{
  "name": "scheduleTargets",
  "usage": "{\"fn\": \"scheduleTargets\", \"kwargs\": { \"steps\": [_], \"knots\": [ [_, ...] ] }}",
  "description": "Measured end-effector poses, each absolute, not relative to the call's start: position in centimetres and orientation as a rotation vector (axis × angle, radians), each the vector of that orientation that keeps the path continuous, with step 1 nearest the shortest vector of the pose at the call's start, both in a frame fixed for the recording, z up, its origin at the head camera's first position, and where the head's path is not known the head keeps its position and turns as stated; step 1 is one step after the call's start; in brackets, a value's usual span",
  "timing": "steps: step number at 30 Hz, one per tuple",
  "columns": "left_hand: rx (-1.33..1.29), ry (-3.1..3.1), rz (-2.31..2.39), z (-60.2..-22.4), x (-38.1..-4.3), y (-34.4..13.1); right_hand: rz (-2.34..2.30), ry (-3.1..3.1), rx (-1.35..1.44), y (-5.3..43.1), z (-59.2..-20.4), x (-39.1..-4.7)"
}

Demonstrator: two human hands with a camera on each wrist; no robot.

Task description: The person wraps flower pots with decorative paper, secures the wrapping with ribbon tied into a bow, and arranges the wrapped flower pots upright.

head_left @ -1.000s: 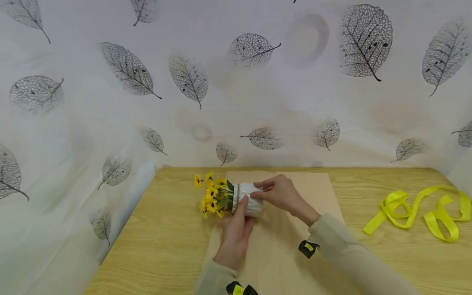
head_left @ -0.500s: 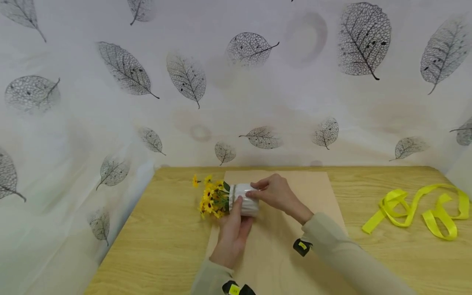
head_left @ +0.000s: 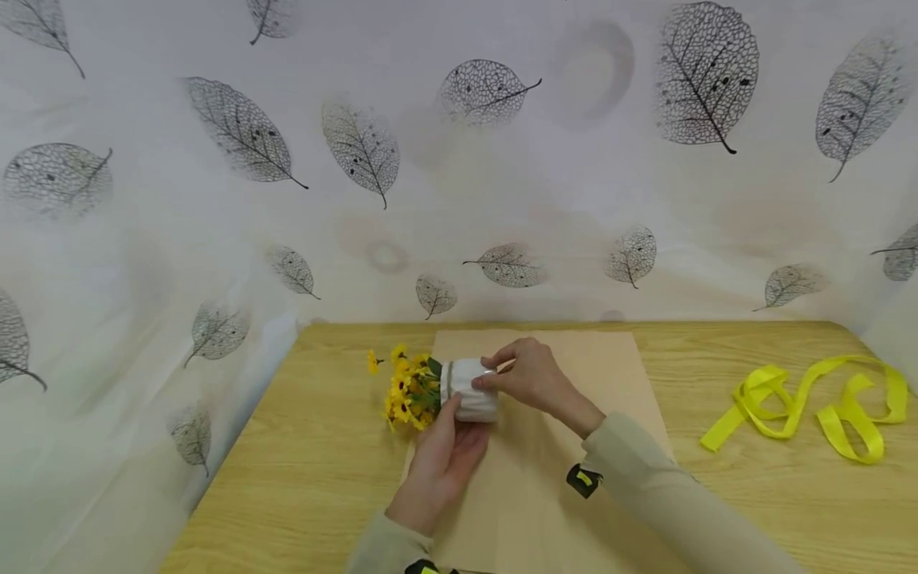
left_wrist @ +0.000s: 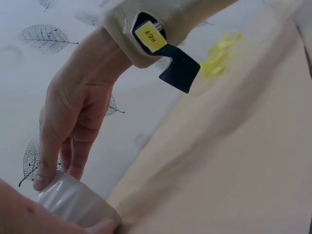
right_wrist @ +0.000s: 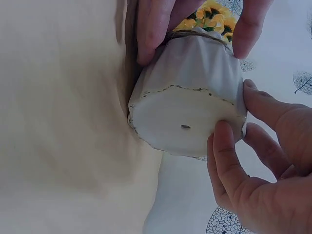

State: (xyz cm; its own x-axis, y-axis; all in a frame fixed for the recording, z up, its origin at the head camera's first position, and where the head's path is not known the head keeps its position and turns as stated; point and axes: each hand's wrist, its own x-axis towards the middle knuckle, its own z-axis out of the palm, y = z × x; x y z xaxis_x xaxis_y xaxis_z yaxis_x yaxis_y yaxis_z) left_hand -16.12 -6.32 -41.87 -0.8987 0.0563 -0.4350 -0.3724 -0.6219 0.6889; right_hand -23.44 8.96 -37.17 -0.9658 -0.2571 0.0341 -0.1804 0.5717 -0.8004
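Note:
A white fluted pot (head_left: 464, 375) of yellow flowers (head_left: 406, 392) is tipped on its side, blooms pointing left. Twine (right_wrist: 187, 33) circles its neck. My left hand (head_left: 430, 474) cups the pot from the near side, thumb over the body close to the twine. At the base end, my right hand (head_left: 534, 379) grips the bottom edge between thumb and fingers. The right wrist view shows the flat underside (right_wrist: 170, 119) with a small hole, and one right fingertip resting on it. Left fingers (right_wrist: 152, 29) hold near the rim there.
A light brown paper sheet (head_left: 545, 510) lies under the pot and both hands on the wooden table (head_left: 287, 470). Loosely looped yellow ribbon (head_left: 778, 430) lies at the right. A leaf-patterned cloth (head_left: 402, 48) hangs behind the table.
Both hands have shifted slightly left together with the pot. My left forearm has swung left. The grip on the pot looks the same, and the ribbon lies as before.

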Motion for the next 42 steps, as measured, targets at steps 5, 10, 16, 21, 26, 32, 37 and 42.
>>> {"fn": "scheduleTargets", "kwargs": {
  "steps": [5, 10, 16, 21, 26, 32, 37, 42],
  "knots": [
    [-0.54, 1.257, 2.535, -41.1, -15.2, -6.2, -1.367, 2.717, -0.382, 8.8, -37.3, -23.2],
    [-0.525, 1.304, 2.514, -41.4, -14.8, -6.3, -1.36, 2.734, -0.391, 8.8, -37.4, -23.2],
    [-0.424, 1.484, 2.348, -41.8, -14.1, -7.3, -1.348, 2.756, -0.406, 8.8, -37.3, -23.2],
    [-0.132, 1.838, 1.987, -41.3, -13.8, -8.7, -1.363, 2.744, -0.415, 8.9, -37.3, -23.1],
    [0.294, 2.309, 1.588, -39.6, -14.1, -9.5, -1.365, 2.747, -0.426, 8.9, -37.5, -23.1],
    [0.589, 3.002, 1.202, -37.7, -16.0, -10.5, -1.356, 2.75, -0.415, 8.7, -37.7, -23.3],
    [0.711, 3.234, 0.839, -37.4, -17.9, -11.7, -1.342, 2.754, -0.406, 8.7, -37.6, -23.3],
    [0.802, 3.188, 0.653, -38.0, -18.9, -12.2, -1.344, 2.756, -0.401, 8.8, -37.6, -23.2]
  ]
}}
